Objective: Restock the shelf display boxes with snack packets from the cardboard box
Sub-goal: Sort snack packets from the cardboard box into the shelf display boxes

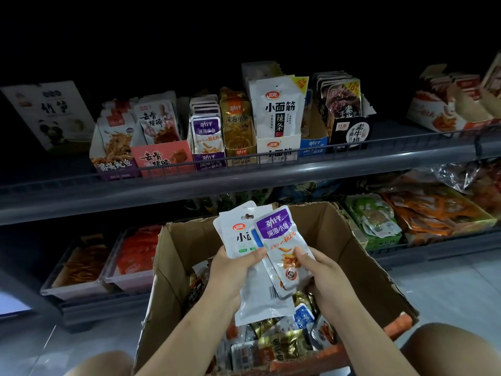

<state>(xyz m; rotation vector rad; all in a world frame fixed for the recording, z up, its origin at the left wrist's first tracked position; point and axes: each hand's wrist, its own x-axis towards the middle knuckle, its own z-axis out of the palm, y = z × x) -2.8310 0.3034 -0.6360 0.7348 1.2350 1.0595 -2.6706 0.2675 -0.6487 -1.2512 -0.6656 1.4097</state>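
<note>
A small fan of snack packets is held above the open cardboard box: a purple-topped packet lies frontmost, over a blue-edged one of which only a sliver shows, and behind them are white packets with a red logo. The left hand grips the white packets, thumb pressed across their front and fingers curled behind. The right hand pinches the lower part of the purple-topped packet between thumb and fingers. Below the hands the box is still well filled with loose mixed packets, gold, blue and orange among them.

On the upper shelf, behind its wire front rail, stands a row of display boxes. The purple display box near the middle of the row carries the same print as the frontmost packet, and the white display box two places to its right matches the white ones. Both already look fairly full at the front.

The likely trouble is sorting. Several brands are held in one overlapped bunch, so a packet could slide out of the stack and drop back into the box, or the blue-edged one could ride along unnoticed into the wrong display box. Pushing a packet into an already tight box could also buckle it or tip the front packet over the rail. The light is dim, which makes similar prints easier to confuse.
</note>
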